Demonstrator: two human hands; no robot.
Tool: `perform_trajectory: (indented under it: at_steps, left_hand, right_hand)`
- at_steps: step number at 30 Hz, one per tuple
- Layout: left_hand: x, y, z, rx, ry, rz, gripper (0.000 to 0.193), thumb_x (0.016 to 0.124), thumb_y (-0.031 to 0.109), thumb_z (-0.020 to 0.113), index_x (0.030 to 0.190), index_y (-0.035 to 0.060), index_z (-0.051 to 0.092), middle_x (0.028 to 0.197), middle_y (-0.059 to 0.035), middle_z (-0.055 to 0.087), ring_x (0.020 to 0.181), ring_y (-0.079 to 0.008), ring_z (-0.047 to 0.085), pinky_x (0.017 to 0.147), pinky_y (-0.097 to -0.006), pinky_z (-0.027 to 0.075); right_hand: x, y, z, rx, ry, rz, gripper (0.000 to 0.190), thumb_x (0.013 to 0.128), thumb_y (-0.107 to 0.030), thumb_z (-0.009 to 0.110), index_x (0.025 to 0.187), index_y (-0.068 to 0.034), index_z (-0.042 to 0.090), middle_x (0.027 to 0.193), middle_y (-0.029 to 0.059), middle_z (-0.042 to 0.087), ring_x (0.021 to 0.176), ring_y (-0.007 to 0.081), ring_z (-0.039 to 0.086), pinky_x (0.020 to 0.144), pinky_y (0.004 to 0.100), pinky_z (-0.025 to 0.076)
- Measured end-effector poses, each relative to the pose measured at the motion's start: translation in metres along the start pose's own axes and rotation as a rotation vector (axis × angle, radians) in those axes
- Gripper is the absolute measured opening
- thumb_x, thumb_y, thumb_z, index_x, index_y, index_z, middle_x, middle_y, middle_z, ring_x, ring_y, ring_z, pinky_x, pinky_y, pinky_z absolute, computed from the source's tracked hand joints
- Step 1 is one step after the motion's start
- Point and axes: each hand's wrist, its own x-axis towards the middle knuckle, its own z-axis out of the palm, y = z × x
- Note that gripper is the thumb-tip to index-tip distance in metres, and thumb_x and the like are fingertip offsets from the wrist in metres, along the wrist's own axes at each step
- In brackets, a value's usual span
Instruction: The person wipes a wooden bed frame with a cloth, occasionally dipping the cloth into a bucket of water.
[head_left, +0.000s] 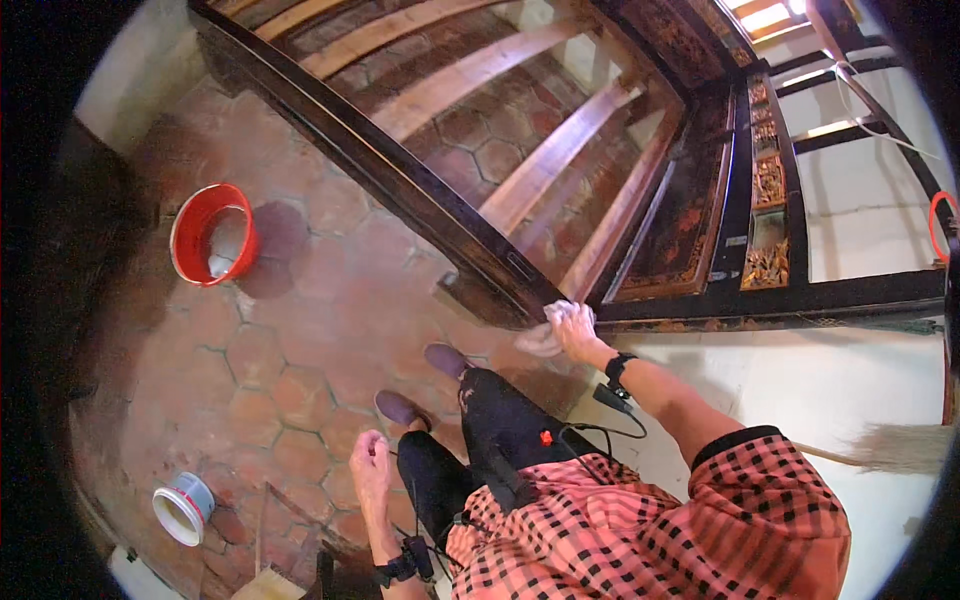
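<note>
My right hand (571, 328) is at the near corner of a dark carved wooden bed frame (480, 217), its fingers closed over a pale cloth or pad that rests against the frame's end. Part of the pale thing hangs below the rail and looks blurred. My left hand (370, 454) is held in front of my left leg, away from the frame, with its fingers curled; whether anything small lies in it cannot be told. Bare wooden slats (555, 157) span the frame, with tiled floor showing between them.
On the hexagonal tile floor (292, 382) stand a red plastic basin (251, 240) with some liquid and a white plastic bucket (201, 499). A straw broom (900, 448) is at the right. Carved, gilded panels (769, 180) rise along the bed's side. A wooden piece (270, 586) lies at the bottom edge.
</note>
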Motion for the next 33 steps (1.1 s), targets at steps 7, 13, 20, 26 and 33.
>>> perform_trajectory:
  at_steps: [7, 13, 20, 26, 33]
  left_hand:
    - [-0.016, -0.027, -0.047, -0.070, 0.247, 0.096, 0.014, 0.083, 0.014, 0.051, 0.087, 0.0019, 0.055, 0.066, -0.0031, 0.046, 0.061, -0.0107, 0.043, 0.055, -0.0268, 0.037]
    - [-0.020, -0.069, -0.070, -0.120, 0.211, -0.065, 0.013, 0.083, 0.014, 0.051, 0.085, 0.0021, 0.055, 0.063, -0.0023, 0.045, 0.059, -0.0098, 0.042, 0.053, -0.0269, 0.036]
    - [0.019, -0.027, -0.067, -0.120, 0.193, -0.125, 0.014, 0.082, 0.015, 0.050, 0.084, 0.0020, 0.055, 0.064, -0.0027, 0.046, 0.061, -0.0104, 0.043, 0.055, -0.0270, 0.037]
    - [0.063, 0.008, -0.065, -0.046, 0.202, -0.122, 0.017, 0.083, 0.017, 0.048, 0.084, 0.0017, 0.055, 0.065, -0.0048, 0.047, 0.062, -0.0109, 0.044, 0.057, -0.0274, 0.038]
    - [0.097, 0.019, -0.082, -0.080, 0.296, -0.199, 0.014, 0.082, 0.013, 0.049, 0.085, 0.0004, 0.056, 0.061, -0.0043, 0.049, 0.057, -0.0106, 0.046, 0.052, -0.0272, 0.039]
  right_hand:
    - [-0.055, -0.011, -0.018, 0.427, -0.661, -0.163, 0.039, 0.065, -0.035, 0.066, 0.087, -0.003, 0.064, 0.085, 0.0199, 0.064, 0.079, 0.0347, 0.064, 0.069, 0.0425, 0.052]
    - [-0.054, -0.007, -0.023, 0.366, -0.440, -0.174, 0.051, 0.065, -0.061, 0.064, 0.072, -0.011, 0.064, 0.073, 0.0174, 0.063, 0.064, 0.0254, 0.064, 0.051, 0.0414, 0.049]
    - [0.044, 0.003, -0.057, 0.656, -0.292, 0.098, 0.059, 0.066, -0.048, 0.069, 0.102, -0.004, 0.053, 0.082, 0.0187, 0.063, 0.079, 0.0346, 0.063, 0.068, 0.0432, 0.050]
    - [0.178, -0.010, -0.112, 0.697, -0.272, -0.205, 0.053, 0.066, -0.034, 0.068, 0.106, -0.005, 0.049, 0.087, 0.0226, 0.062, 0.084, 0.0379, 0.061, 0.074, 0.0441, 0.049]
    - [0.338, 0.001, -0.231, 0.744, -0.064, -0.394, 0.053, 0.066, -0.035, 0.069, 0.109, -0.012, 0.048, 0.086, 0.0231, 0.062, 0.082, 0.0411, 0.060, 0.071, 0.0496, 0.048]
